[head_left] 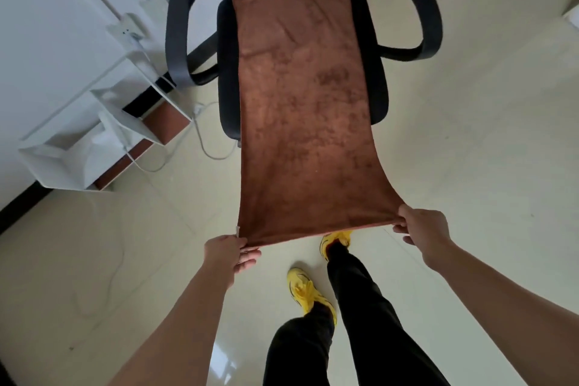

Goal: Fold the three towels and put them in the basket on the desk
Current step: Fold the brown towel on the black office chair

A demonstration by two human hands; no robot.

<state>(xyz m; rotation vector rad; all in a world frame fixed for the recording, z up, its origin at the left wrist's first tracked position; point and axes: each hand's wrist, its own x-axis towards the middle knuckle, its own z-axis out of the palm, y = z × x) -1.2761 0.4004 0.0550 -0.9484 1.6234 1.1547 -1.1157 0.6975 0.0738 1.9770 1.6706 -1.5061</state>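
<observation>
Brown towel (300, 110) runs straight away from you, its long axis lined up from your hands toward the backrest of the office chair (227, 72). The far part lies flat on the seat. The near part hangs in the air, pulled taut between the seat's front edge and your grip.

Your left hand (230, 252) pinches the near left corner, thumb and fingers closed on the hem. Your right hand (423, 230) pinches the near right corner the same way, a little farther forward. Both hands sit at the same short edge, so neither is nearer to the far edge.

As I judge it, the fold turns on that: carry the near edge forward along the long axis and lay it on the far edge by the backrest. Neither the basket nor the desk shows, nor do the other two towels.
</observation>
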